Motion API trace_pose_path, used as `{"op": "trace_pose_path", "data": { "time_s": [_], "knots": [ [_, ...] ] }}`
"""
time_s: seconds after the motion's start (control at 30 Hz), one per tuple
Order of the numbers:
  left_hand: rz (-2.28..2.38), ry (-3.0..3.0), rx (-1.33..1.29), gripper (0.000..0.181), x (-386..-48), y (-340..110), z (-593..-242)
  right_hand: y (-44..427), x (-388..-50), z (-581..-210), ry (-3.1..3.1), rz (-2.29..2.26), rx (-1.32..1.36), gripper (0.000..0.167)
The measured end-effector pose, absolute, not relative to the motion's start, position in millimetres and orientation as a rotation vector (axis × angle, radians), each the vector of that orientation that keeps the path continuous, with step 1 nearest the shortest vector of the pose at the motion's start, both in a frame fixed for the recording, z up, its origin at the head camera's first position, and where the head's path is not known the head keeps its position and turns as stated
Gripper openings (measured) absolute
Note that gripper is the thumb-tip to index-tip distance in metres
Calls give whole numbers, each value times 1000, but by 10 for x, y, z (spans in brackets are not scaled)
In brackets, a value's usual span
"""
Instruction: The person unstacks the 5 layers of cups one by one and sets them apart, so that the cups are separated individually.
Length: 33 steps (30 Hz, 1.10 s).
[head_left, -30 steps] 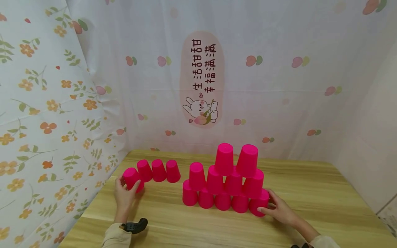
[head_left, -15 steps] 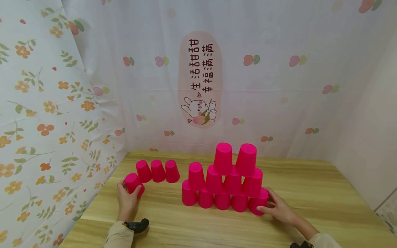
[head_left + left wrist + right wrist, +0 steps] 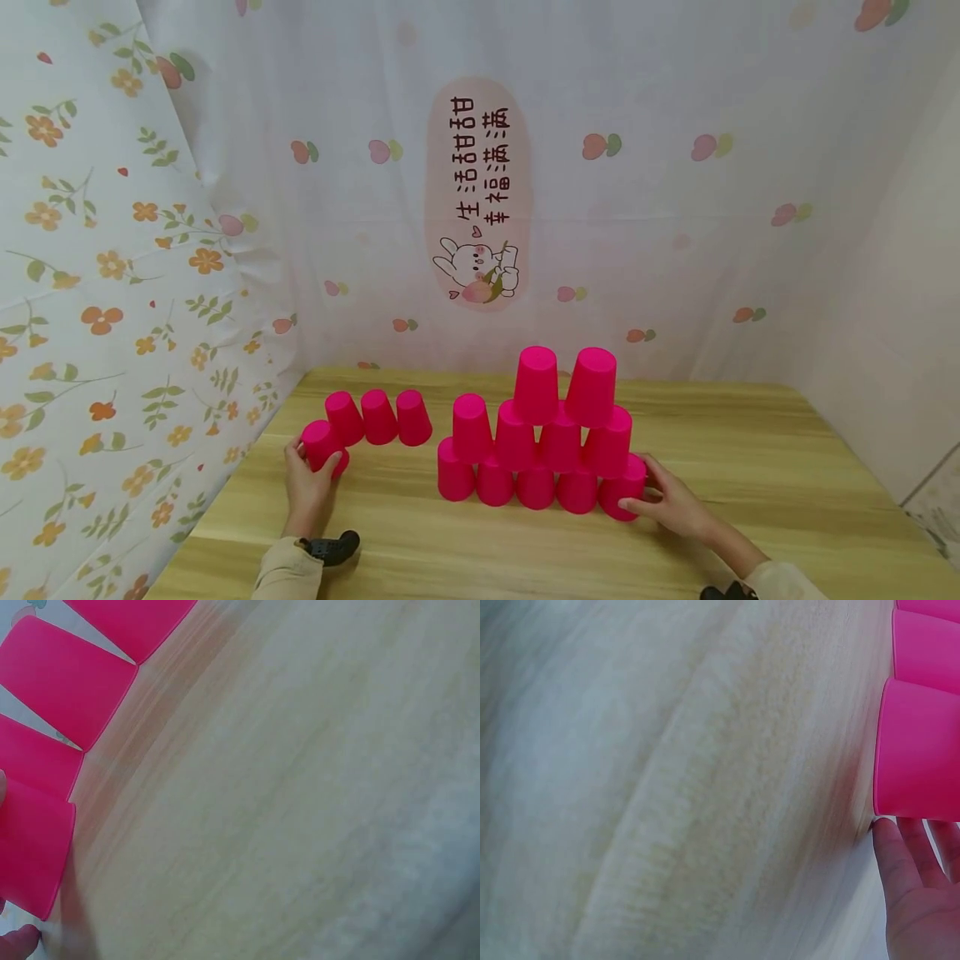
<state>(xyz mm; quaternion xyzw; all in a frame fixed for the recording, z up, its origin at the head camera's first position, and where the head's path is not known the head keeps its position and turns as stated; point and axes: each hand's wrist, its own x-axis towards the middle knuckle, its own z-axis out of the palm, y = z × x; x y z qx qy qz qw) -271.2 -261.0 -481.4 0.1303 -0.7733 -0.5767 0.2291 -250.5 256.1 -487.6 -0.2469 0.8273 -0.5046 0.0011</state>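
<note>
In the head view, the left hand grips an upside-down pink cup, its thumb at the front and fingers at the far left side. That cup stands beside a short row of matching cups in the left wrist view too. Over on the right, the right hand rests on the end cup of a pyramid's bottom row, thumb touching its front. The right wrist view shows straight fingers against that cup's side. The pyramid has three tiers, two cups on top.
A wood-grain table carries all the cups. Behind it hangs a pale printed curtain, with a flowered cloth on the left. A black wrist strap is on the left wrist.
The left hand has brought its cup slightly nearer the person and a little rightward. The right hand stays at the pyramid's end cup. The head view has shifted slightly.
</note>
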Motion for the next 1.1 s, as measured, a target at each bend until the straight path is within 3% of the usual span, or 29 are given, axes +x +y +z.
{"op": "trace_pose_path", "data": {
  "time_s": [0.3, 0.53, 0.67, 0.8, 1.1],
  "knots": [
    [-1543, -2193, 354, 66, -2729, -2641, -4818, 2548, -2493, -4861, 2607, -1605, -792, 53],
    [-1538, -2236, 315, 82, -2699, -2687, -4682, 2526, -2475, -4816, 2593, -1612, -796, 53],
    [-1402, -2201, 233, 83, -2709, -2681, -4384, 2529, -2474, -4821, 2600, -1607, -804, 53],
    [-1399, -2057, 70, 71, -2713, -2529, -3988, 2544, -2477, -4851, 2600, -1608, -787, 53],
    [-1629, -1927, -438, 51, -2559, -1615, -3245, 2557, -2494, -4869, 2621, -1569, -792, 53]
  ]
}}
